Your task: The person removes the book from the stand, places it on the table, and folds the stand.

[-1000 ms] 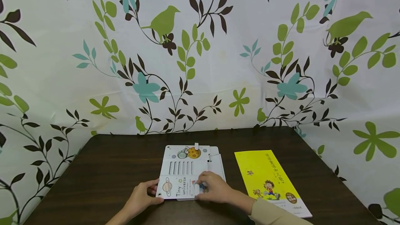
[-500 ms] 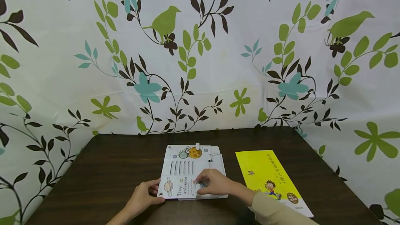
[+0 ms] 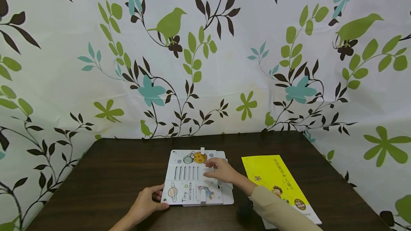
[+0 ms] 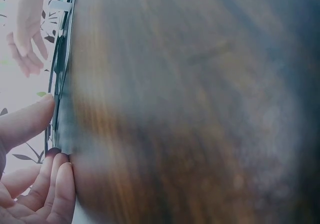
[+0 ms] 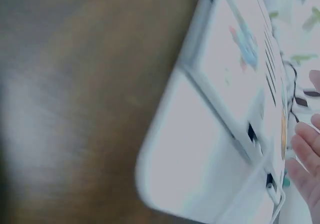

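A white folding book stand point(image 3: 189, 192) printed with "Tiny universe", a planet and a rocket lies on the dark table. My left hand point(image 3: 148, 199) pinches its lower left corner; in the left wrist view the thumb and fingers point(image 4: 62, 189) take the thin edge between them. Above the stand's right half hovers my right hand point(image 3: 223, 170), loosely bent and holding nothing. A small white page clip point(image 3: 203, 197) shows at the front edge, another clip point(image 3: 202, 150) at the back. In the right wrist view, a wire support point(image 5: 250, 181) crosses the stand's plain rear panel point(image 5: 185, 149).
A yellow book point(image 3: 268, 170) with a cartoon child on its cover lies to the right, partly behind the right sleeve point(image 3: 276, 206). Dark wood table point(image 3: 122, 167) surrounds both things. Behind hangs a patterned cloth point(image 3: 224, 63) with leaves and birds.
My right hand has let go of the front clip and risen away toward the back of the stand, uncovering the rocket print. The left hand keeps its grip on the corner.
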